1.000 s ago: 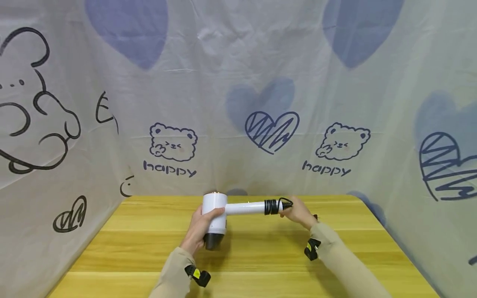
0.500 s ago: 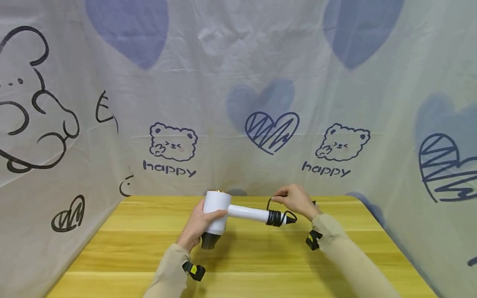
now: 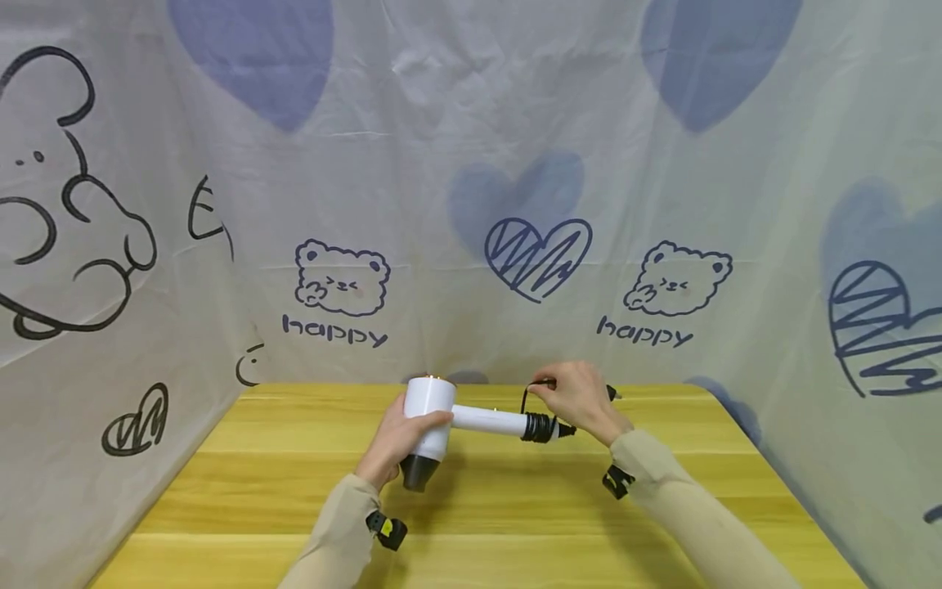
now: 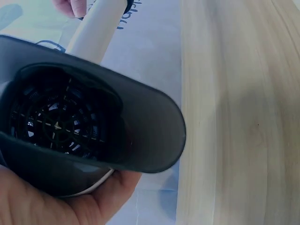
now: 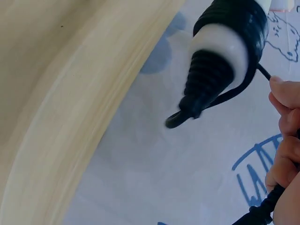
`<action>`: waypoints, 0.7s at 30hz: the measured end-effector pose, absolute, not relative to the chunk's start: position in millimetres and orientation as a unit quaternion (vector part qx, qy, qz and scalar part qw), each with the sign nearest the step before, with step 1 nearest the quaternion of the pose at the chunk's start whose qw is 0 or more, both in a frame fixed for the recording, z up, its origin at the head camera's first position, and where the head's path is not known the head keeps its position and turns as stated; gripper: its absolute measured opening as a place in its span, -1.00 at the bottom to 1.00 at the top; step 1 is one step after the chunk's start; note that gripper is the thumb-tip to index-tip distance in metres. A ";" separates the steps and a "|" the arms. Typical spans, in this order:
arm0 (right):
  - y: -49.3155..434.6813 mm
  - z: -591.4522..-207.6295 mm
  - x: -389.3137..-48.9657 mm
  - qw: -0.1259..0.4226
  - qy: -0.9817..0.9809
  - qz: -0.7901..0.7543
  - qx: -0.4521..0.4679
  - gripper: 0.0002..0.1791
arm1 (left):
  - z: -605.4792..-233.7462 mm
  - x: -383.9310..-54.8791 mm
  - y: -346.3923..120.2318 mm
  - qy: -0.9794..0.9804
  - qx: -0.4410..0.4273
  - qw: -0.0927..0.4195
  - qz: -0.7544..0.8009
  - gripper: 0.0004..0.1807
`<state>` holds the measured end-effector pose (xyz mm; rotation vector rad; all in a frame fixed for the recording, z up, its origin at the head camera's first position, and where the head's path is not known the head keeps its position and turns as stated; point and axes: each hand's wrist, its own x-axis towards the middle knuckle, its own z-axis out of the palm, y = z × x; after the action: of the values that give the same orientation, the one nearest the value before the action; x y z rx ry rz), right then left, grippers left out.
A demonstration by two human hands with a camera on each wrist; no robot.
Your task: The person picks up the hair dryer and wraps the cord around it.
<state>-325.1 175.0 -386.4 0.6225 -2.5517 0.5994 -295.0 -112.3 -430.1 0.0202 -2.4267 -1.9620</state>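
Note:
A white hair dryer with a dark nozzle is held above the table, its handle pointing right. My left hand grips the dryer's barrel, thumb across the near side. Black cord is wound in several turns around the handle's far end, beside a ribbed cord guard. With its fingers, my right hand pinches the cord's free stretch above the coil. A black ribbed cord end sticks out from under that hand; its tip is out of the right wrist view.
Below lies a wooden table with light yellow planks. A pale cloth printed with hearts and bears hangs behind the table and at both sides. Black camera mounts sit on both wrists.
My right hand has left the handle's end and risen, drawing a stretch of cord up from the coil. The dryer's handle dipped slightly, while the left hand kept its grip.

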 end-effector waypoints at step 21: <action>164.6 -408.5 -302.5 0.275 -0.886 0.257 0.272 -0.94 | -430.9 -296.2 -109.9 -0.758 0.075 0.062 -0.645 -0.24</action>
<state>-302.5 164.6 -408.5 0.7307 -2.3818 0.6901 -296.2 -109.9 -430.9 0.2258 -2.2931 -1.9487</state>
